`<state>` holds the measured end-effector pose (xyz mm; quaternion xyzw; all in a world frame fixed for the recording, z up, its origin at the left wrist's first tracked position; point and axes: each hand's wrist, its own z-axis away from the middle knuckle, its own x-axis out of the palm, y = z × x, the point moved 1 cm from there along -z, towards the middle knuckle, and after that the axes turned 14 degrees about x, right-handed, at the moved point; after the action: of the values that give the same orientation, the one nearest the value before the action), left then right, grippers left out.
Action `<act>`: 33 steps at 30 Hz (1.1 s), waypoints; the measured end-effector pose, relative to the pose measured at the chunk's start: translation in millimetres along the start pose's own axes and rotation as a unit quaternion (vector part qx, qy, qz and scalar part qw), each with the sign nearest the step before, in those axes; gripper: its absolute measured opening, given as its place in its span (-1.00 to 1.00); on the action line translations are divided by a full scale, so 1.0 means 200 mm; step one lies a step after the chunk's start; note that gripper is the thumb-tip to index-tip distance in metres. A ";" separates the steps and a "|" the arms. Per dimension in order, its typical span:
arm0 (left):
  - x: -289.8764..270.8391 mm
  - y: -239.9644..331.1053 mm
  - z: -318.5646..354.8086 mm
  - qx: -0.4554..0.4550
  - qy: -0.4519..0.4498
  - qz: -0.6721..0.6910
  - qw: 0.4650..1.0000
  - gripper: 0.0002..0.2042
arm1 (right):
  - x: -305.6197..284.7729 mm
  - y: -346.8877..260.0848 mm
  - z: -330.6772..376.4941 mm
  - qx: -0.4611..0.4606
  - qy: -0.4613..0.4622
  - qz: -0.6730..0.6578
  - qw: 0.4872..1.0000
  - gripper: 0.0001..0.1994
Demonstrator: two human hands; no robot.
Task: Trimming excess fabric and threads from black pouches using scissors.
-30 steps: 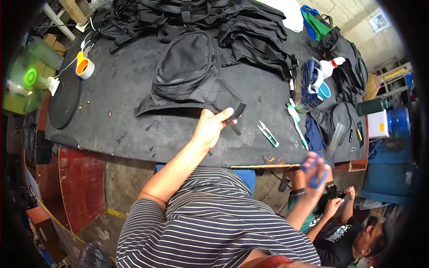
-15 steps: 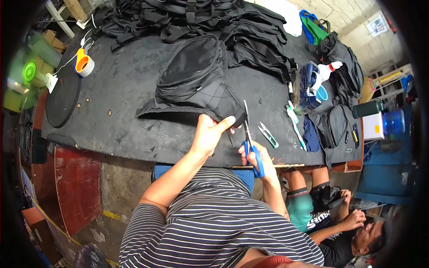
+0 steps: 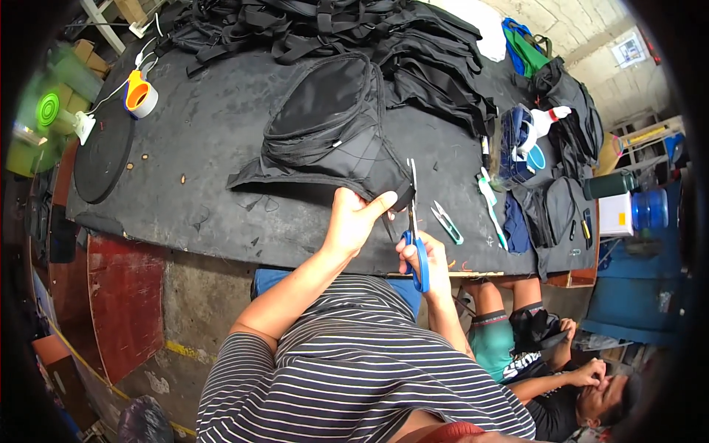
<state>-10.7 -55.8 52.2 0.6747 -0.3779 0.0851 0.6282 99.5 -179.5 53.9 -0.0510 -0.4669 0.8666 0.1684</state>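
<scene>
A black fabric bag piece (image 3: pixel 325 103) lies on the dark worktable, its rounded panel facing up and a flared edge toward me. My left hand (image 3: pixel 353 221) pinches the near right corner of that edge, thumb on top. In my right hand (image 3: pixel 428 258) is a pair of scissors with blue handles (image 3: pixel 420 266), fingers through the loops. The scissor blades point away from me and stand close beside the held corner, nearly together. Just right of the blades, thread snips (image 3: pixel 447 224) lie on the table.
Black bags and straps (image 3: pixel 325 29) are heaped along the far side. To the right lie a toothbrush (image 3: pixel 491 210), a clear container (image 3: pixel 517 144) and a small black pouch (image 3: pixel 550 214). A tape roll (image 3: pixel 140 100) stands at left. Another person (image 3: pixel 561 376) sits at lower right.
The scissors have turned a little more upright and their blades have drawn closer together beside the corner. My left hand keeps its pinch on the bag piece.
</scene>
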 end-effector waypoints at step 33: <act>-0.21 0.14 0.04 -0.258 -0.124 0.044 0.957 -0.71 | -0.29 -0.27 0.13 0.120 -0.286 0.098 0.946 -0.34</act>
<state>-59.6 -43.3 47.6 0.4779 -0.4915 -0.0722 0.7244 160.7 -193.5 108.6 0.1741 -0.3808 0.9066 -0.0531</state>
